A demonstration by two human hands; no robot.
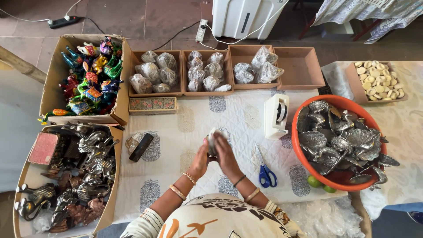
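A wrapped piece (pixel 214 140) is held between the left hand (pixel 200 161) and the right hand (pixel 227 156) above the middle of the worktop (pixel 238 119). Scissors (pixel 264 167) lie just right of the hands, a tape dispenser (pixel 276 116) behind them, and a basin (pixel 304 163) of metal figures further right. Four trays (pixel 227 68) are ranged along the far edge. Two cartons (pixel 53 79) are set at the left.
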